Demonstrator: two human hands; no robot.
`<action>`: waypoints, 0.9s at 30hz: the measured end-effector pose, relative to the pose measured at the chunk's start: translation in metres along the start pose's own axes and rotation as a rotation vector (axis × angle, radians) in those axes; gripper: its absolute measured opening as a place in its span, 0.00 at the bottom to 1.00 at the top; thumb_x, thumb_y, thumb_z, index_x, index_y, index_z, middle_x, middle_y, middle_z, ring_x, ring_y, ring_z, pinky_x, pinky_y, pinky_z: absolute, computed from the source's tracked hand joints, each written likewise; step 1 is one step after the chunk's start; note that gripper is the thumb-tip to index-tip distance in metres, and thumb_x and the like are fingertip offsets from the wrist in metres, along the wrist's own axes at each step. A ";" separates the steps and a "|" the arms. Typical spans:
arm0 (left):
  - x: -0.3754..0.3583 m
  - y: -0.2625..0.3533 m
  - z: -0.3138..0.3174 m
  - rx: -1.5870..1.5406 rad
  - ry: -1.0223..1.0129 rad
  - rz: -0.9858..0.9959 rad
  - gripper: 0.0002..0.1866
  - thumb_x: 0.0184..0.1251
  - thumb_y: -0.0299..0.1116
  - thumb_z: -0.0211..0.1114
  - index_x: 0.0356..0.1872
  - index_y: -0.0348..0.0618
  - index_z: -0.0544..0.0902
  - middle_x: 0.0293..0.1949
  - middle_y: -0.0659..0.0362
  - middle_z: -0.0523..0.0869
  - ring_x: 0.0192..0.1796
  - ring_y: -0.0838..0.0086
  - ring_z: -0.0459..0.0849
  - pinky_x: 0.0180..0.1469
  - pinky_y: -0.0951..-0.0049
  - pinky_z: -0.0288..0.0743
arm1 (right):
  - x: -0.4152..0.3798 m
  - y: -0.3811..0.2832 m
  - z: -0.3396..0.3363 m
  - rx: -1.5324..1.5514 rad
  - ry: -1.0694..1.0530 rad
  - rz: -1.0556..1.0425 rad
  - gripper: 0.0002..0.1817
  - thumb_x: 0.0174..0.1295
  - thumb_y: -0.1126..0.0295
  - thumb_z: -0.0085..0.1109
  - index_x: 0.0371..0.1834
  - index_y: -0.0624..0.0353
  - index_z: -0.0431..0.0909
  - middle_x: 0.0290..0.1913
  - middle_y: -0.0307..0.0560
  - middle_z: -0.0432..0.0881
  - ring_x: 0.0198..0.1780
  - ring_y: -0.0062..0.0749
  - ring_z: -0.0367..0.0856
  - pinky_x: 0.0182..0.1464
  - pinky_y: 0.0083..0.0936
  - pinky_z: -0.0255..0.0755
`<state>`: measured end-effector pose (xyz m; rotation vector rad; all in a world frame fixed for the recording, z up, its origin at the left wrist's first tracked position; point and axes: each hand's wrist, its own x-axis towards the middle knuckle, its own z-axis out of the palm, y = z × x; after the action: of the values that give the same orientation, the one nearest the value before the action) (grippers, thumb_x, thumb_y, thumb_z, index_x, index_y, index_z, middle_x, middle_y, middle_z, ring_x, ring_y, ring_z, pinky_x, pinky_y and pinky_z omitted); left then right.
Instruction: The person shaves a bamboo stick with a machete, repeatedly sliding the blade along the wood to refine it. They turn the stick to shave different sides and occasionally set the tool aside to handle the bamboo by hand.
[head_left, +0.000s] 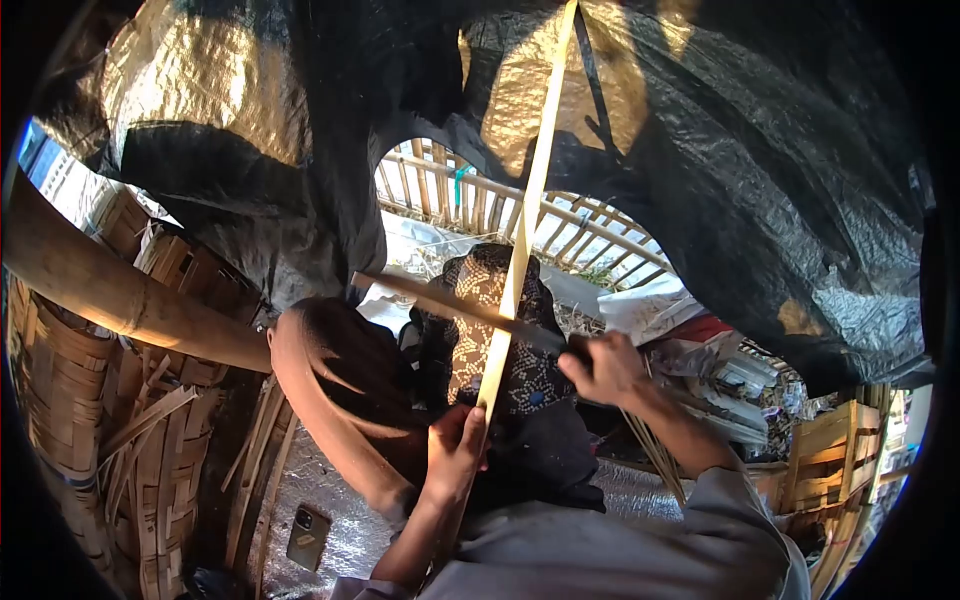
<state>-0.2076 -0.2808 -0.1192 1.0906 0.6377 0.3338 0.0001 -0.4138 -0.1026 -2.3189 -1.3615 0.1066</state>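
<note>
My left hand [455, 445] is closed around the lower part of a long, pale bamboo strip [538, 180], thumb pressed along it. The strip slants up and away, reaching the top of the view. In my right hand [605, 368] is the handle end of a long knife [430, 297], its blade pointing left. That blade crosses the strip a little above my left hand. Behind the crossing lies a dark cloth with a tan floral pattern [480, 350], over or beside my legs.
Woven bamboo baskets [70, 370] and a thick bamboo pole [130, 290] stand at the left. A phone [308, 537] lies on a shiny sheet below. Black plastic sheeting [760, 190] hangs in front, with a bamboo fence [490, 205] beyond. A wooden crate [830, 455] sits at right.
</note>
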 end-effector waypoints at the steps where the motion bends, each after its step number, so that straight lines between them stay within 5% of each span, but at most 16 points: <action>1: 0.000 0.000 0.000 -0.009 -0.007 -0.011 0.15 0.67 0.40 0.57 0.25 0.39 0.75 0.14 0.66 0.71 0.13 0.87 0.66 0.13 0.86 0.61 | -0.006 -0.008 0.000 -0.018 -0.013 -0.058 0.30 0.55 0.38 0.48 0.25 0.56 0.81 0.09 0.44 0.72 0.13 0.36 0.74 0.20 0.32 0.71; 2: 0.001 0.000 0.000 -0.018 -0.013 -0.020 0.15 0.67 0.40 0.57 0.25 0.39 0.75 0.14 0.66 0.71 0.13 0.87 0.66 0.13 0.86 0.61 | -0.009 -0.017 -0.006 -0.131 0.014 -0.137 0.24 0.51 0.43 0.55 0.27 0.56 0.80 0.14 0.48 0.76 0.18 0.45 0.78 0.26 0.38 0.72; 4: 0.000 0.006 0.009 -0.008 0.034 0.019 0.16 0.68 0.41 0.55 0.24 0.40 0.73 0.13 0.67 0.68 0.13 0.87 0.64 0.13 0.85 0.59 | -0.005 -0.019 -0.020 -0.447 0.119 -0.293 0.24 0.49 0.43 0.56 0.29 0.56 0.80 0.15 0.49 0.77 0.19 0.45 0.79 0.26 0.39 0.73; 6: -0.006 0.004 0.008 0.014 0.080 0.038 0.17 0.69 0.42 0.53 0.24 0.41 0.72 0.12 0.68 0.65 0.13 0.87 0.63 0.13 0.85 0.58 | 0.014 0.008 -0.025 -0.494 0.150 -0.233 0.29 0.52 0.38 0.50 0.29 0.56 0.80 0.12 0.45 0.74 0.12 0.35 0.72 0.18 0.34 0.67; 8: -0.001 0.002 0.000 0.035 -0.038 -0.004 0.17 0.69 0.42 0.53 0.24 0.41 0.71 0.12 0.68 0.65 0.12 0.87 0.62 0.13 0.85 0.57 | 0.037 0.038 -0.019 -0.281 0.287 -0.021 0.28 0.58 0.42 0.48 0.26 0.60 0.79 0.14 0.50 0.76 0.14 0.36 0.74 0.18 0.34 0.68; 10: 0.002 0.002 0.003 0.022 -0.050 0.018 0.17 0.69 0.42 0.52 0.24 0.42 0.71 0.12 0.68 0.65 0.12 0.87 0.62 0.12 0.85 0.56 | 0.036 0.017 -0.022 -0.233 0.236 -0.026 0.28 0.59 0.44 0.47 0.25 0.61 0.79 0.14 0.52 0.75 0.15 0.38 0.75 0.19 0.34 0.70; 11: 0.002 0.001 0.002 0.026 -0.054 0.025 0.17 0.69 0.43 0.52 0.24 0.42 0.72 0.12 0.68 0.66 0.12 0.87 0.62 0.12 0.85 0.56 | 0.035 0.020 -0.011 -0.171 0.376 -0.154 0.27 0.60 0.45 0.47 0.27 0.61 0.79 0.11 0.51 0.74 0.13 0.39 0.74 0.20 0.35 0.71; 12: 0.001 -0.001 0.000 0.029 -0.056 0.017 0.17 0.69 0.43 0.52 0.24 0.42 0.72 0.12 0.68 0.66 0.12 0.87 0.62 0.12 0.85 0.56 | 0.029 0.017 -0.009 -0.127 0.160 -0.019 0.26 0.59 0.45 0.48 0.27 0.60 0.80 0.10 0.49 0.73 0.12 0.39 0.73 0.20 0.36 0.71; 13: 0.001 0.001 -0.001 -0.006 -0.065 -0.023 0.17 0.69 0.42 0.54 0.24 0.41 0.73 0.14 0.66 0.70 0.13 0.87 0.65 0.14 0.84 0.61 | 0.022 0.012 -0.005 -0.116 0.148 -0.096 0.27 0.57 0.44 0.49 0.28 0.59 0.80 0.10 0.48 0.73 0.12 0.39 0.73 0.20 0.35 0.71; 18: 0.000 0.000 0.001 0.015 -0.052 -0.007 0.17 0.70 0.42 0.52 0.24 0.42 0.71 0.12 0.67 0.66 0.12 0.87 0.63 0.12 0.85 0.57 | 0.037 0.019 -0.029 -0.516 0.230 -0.348 0.30 0.54 0.38 0.49 0.28 0.58 0.80 0.09 0.47 0.72 0.13 0.38 0.75 0.19 0.35 0.70; 21: -0.001 0.001 0.001 0.014 -0.058 -0.001 0.17 0.70 0.41 0.51 0.24 0.42 0.71 0.13 0.67 0.67 0.12 0.87 0.63 0.12 0.85 0.57 | 0.066 0.046 -0.028 -0.189 0.335 0.050 0.25 0.61 0.46 0.46 0.27 0.59 0.79 0.11 0.49 0.74 0.14 0.40 0.76 0.19 0.38 0.70; 24: 0.001 0.002 0.002 0.029 -0.045 0.009 0.16 0.70 0.41 0.51 0.24 0.41 0.71 0.13 0.67 0.68 0.13 0.86 0.64 0.12 0.84 0.58 | 0.064 0.043 -0.029 -0.105 0.344 -0.090 0.23 0.63 0.51 0.45 0.26 0.61 0.78 0.11 0.49 0.74 0.14 0.41 0.75 0.20 0.35 0.70; 25: 0.001 -0.001 0.000 0.010 -0.053 0.005 0.16 0.70 0.41 0.51 0.24 0.42 0.72 0.13 0.66 0.68 0.13 0.86 0.64 0.12 0.84 0.58 | 0.058 0.041 -0.028 -0.099 0.175 -0.053 0.22 0.62 0.50 0.46 0.27 0.58 0.79 0.13 0.48 0.75 0.15 0.40 0.76 0.21 0.34 0.70; 27: 0.001 -0.003 -0.001 -0.002 -0.064 -0.010 0.16 0.70 0.41 0.51 0.24 0.42 0.72 0.14 0.66 0.68 0.13 0.86 0.64 0.12 0.85 0.58 | 0.046 0.029 -0.027 -0.196 0.065 -0.097 0.22 0.52 0.47 0.54 0.27 0.57 0.79 0.14 0.49 0.75 0.17 0.42 0.77 0.23 0.35 0.72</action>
<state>-0.2071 -0.2805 -0.1222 1.0918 0.5861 0.2898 0.0546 -0.3960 -0.0828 -2.3853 -1.5079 -0.1368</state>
